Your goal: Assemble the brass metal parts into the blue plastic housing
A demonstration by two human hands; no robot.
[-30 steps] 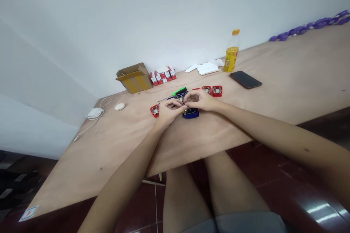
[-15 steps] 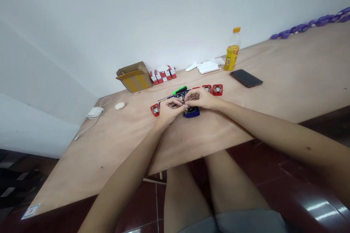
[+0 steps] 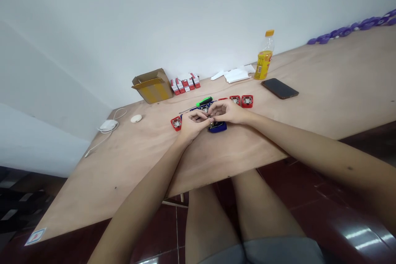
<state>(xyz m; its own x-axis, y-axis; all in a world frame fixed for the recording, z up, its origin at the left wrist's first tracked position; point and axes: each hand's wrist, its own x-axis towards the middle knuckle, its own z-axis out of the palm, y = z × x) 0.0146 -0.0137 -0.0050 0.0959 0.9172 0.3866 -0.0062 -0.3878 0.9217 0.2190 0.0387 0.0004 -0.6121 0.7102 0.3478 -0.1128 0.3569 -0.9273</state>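
Note:
My left hand (image 3: pixel 192 124) and my right hand (image 3: pixel 225 111) meet at the fingertips above a blue plastic housing (image 3: pixel 218 128), both pinching a small metal part (image 3: pixel 211 124). Its exact shape is hidden by my fingers. Partly under my fingers lies a second blue housing (image 3: pixel 203 108). A red square housing with a metal clip (image 3: pixel 176 123) sits just left of my left hand. Two similar red pieces (image 3: pixel 247 101) (image 3: pixel 234 100) lie beyond my right hand. A green-and-black screwdriver (image 3: pixel 204 102) lies behind my hands, its shaft pointing left.
On the plywood table (image 3: pixel 123 165) stand a cardboard box (image 3: pixel 152 87), several red-and-white cartons (image 3: pixel 185 84), white papers (image 3: pixel 236 75), a yellow-filled bottle (image 3: pixel 263 60) and a black phone (image 3: pixel 279 88). A white charger with its cable (image 3: pixel 108 125) lies left.
The whole view shifts slightly as my head moves. My fingers stay pinched together over the blue housing, with no visible change in what they hold.

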